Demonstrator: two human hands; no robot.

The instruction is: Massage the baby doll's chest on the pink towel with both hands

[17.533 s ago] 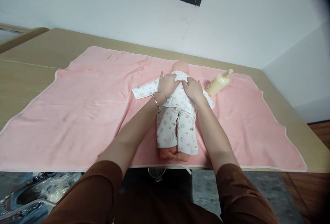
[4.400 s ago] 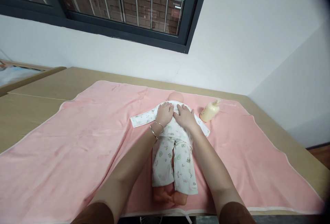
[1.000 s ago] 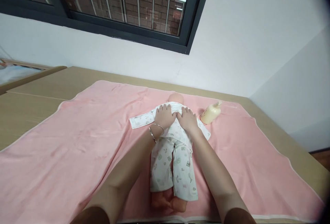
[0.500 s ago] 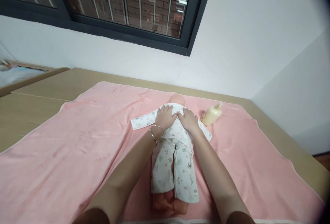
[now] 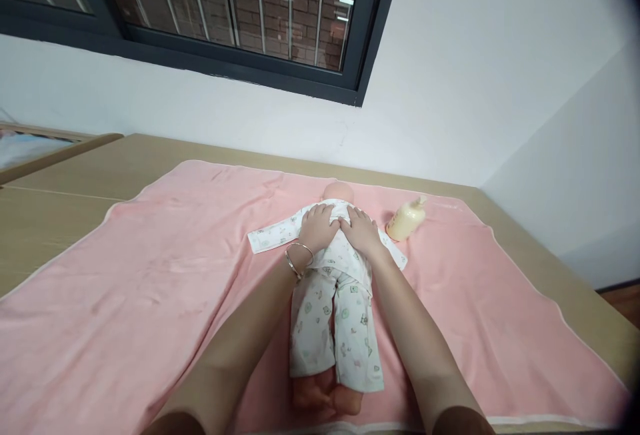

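Observation:
A baby doll (image 5: 332, 315) in white printed pyjamas lies face down on a pink towel (image 5: 150, 288), head away from me, bare feet near the table's front edge. My left hand (image 5: 318, 227), with a silver bangle on the wrist, lies flat on the doll's upper back, fingers spread. My right hand (image 5: 361, 229) rests flat beside it on the same part of the back, fingers stretched out. The two thumbs almost touch along the doll's spine. Neither hand holds anything.
A cream lotion bottle (image 5: 405, 220) lies on the towel just right of the doll's head. The towel covers a wooden table (image 5: 60, 221) set against a white wall under a barred window (image 5: 225, 1). A wooden rail (image 5: 50, 155) shows at far left.
Both hands stay flat on the doll's upper back, shifting only slightly. The view has drifted a little to the right and up.

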